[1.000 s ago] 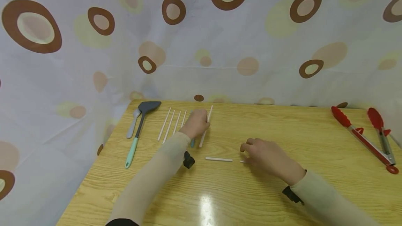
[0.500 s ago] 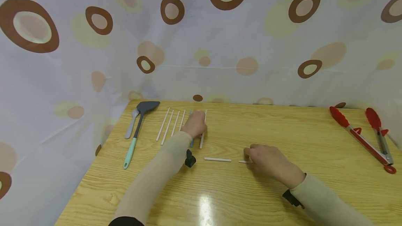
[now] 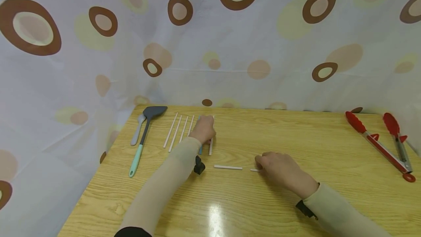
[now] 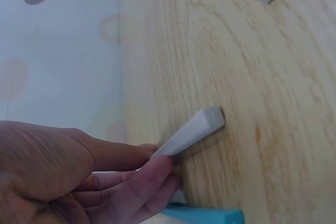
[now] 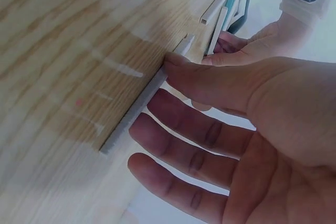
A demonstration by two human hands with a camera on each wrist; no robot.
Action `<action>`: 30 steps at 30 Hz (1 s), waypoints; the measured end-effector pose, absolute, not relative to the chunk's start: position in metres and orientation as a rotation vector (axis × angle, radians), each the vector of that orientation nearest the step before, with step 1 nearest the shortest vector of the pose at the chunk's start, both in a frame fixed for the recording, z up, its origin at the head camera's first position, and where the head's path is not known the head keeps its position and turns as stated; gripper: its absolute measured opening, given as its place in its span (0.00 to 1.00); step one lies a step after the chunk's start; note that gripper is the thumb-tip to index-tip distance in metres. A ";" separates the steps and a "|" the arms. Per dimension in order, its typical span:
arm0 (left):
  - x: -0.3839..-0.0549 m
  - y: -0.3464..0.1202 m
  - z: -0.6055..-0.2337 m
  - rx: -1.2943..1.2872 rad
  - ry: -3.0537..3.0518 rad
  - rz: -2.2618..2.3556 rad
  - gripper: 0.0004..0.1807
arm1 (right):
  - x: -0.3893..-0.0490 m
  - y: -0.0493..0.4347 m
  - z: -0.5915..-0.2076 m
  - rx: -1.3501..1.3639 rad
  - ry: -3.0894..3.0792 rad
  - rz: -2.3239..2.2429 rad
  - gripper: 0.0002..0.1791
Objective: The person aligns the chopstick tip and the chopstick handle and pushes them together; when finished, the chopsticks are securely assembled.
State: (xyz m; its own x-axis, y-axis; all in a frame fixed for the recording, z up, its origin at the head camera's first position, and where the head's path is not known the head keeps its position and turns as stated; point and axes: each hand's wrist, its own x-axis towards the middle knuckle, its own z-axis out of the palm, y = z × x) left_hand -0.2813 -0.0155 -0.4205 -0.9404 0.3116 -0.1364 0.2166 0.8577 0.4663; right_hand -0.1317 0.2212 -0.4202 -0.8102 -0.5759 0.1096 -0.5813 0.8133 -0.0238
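My left hand (image 3: 203, 129) pinches a white square-ended stick (image 4: 197, 127) between thumb and fingers. The stick lies close to the wood, just right of a blue stick (image 3: 200, 150). Farther left is a row of several white sticks (image 3: 175, 133). My right hand (image 3: 283, 169) pinches a thin white stick (image 5: 131, 114) by thumb and fingertips, low at the table; its other fingers reach out loosely. In the head view the hand covers most of it. Between the hands lies a shorter white stick (image 3: 228, 167), crosswise and touched by neither.
A spatula (image 3: 144, 138) with a mint handle and a grey spoon (image 3: 138, 129) lie at the table's (image 3: 184, 207) left edge. Red-tipped tongs (image 3: 378, 143) lie at the far right. A patterned curtain (image 3: 197, 46) hangs behind.
The left hand's stick has come left and down, turning nearly parallel to the blue stick. My right hand has shifted slightly right, its fingers drawn together on the thin stick.
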 end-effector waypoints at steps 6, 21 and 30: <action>-0.280 -0.015 -0.420 0.395 2.817 0.662 0.07 | -0.131 0.222 -0.424 0.928 -2.861 0.035 0.14; -0.242 0.000 -0.385 0.818 2.862 0.463 0.10 | -0.134 0.227 -0.410 0.947 -2.881 0.044 0.11; -0.210 0.005 -0.392 1.099 2.604 0.211 0.12 | -0.136 0.234 -0.399 0.952 -2.776 0.141 0.16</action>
